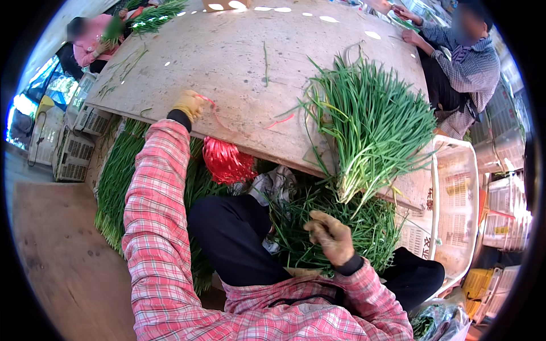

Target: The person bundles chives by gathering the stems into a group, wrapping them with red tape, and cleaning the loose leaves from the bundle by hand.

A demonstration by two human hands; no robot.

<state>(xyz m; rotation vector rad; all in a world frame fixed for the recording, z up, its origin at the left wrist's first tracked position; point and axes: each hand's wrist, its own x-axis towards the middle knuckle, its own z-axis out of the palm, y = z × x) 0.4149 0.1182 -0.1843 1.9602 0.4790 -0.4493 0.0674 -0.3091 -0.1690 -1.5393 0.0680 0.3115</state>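
My left hand [189, 105], in a yellowish glove, is closed at the table's near edge. Pinched in its fingers is a thin red plastic strip [206, 100] that trails over the tabletop. Just below hangs a bundle of red plastic strips [228, 161]. My right hand [331, 236], also gloved, is above my lap with its fingers loosely curled; nothing shows in them. Beneath it lies a heap of loose green chives [364, 233]. A large bunch of chives [369, 119] rests on the table to the right, its pale stem ends toward me.
The wooden table [227, 57] has another red strip [280, 121] and stray leaves on it. A white plastic crate [455, 199] stands at my right. More chives [122, 182] lie at my left. Two people sit at the table's far left and far right.
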